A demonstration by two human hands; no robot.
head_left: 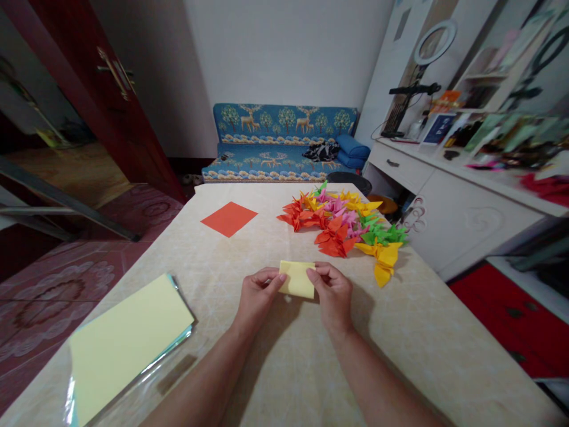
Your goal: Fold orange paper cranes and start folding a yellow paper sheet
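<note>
A folded piece of yellow paper [297, 280] is held just above the table between my two hands. My left hand [260, 292] pinches its left edge, thumb on the near face. At the right edge, my right hand [331, 293] grips it the same way. Beyond my right hand lies a heap of folded paper cranes in red [335, 237], pink [336, 204], green [382, 233] and yellow [386, 261]. A flat red-orange paper square [229, 219] rests farther off to the left.
A stack of pale yellow sheets [133, 344] in clear plastic wrap lies on the table [231, 267] at the near left. A blue patterned sofa [275, 157] stands behind the table. To the right is a white dresser [471, 201] crowded with items; a red door [128, 112] is at left.
</note>
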